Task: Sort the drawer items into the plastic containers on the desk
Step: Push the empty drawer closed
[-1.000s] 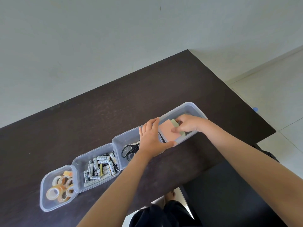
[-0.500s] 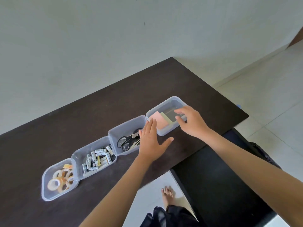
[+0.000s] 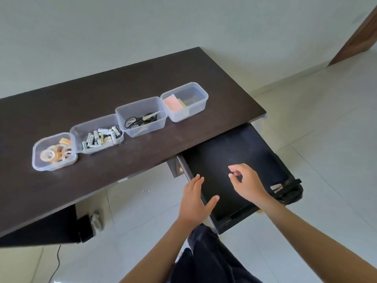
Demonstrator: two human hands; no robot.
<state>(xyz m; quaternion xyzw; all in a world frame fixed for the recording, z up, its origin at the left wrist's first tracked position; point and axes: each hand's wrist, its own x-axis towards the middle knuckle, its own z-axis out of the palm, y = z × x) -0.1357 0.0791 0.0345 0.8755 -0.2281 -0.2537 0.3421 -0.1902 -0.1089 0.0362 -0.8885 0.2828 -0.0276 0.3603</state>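
Four clear plastic containers stand in a row on the dark desk. The rightmost container holds pink and yellow sticky notes. Black scissors lie in the container to its left, then come batteries, and tape rolls fill the leftmost one. Below the desk's right end the black drawer is pulled out and its floor looks bare. My left hand hovers at the drawer's left rail, fingers spread and holding nothing. My right hand hangs over the drawer's inside, fingers loosely curled, nothing in it.
A pale wall runs behind the desk and light floor tiles lie below. A dark wooden door frame stands at the far right. A cable and a small white object lie on the floor under the desk. My dark trousers fill the bottom centre.
Both hands have left the sticky-note container and dropped down over the open drawer. The notes stay in the container. The view has pulled back and swung right.
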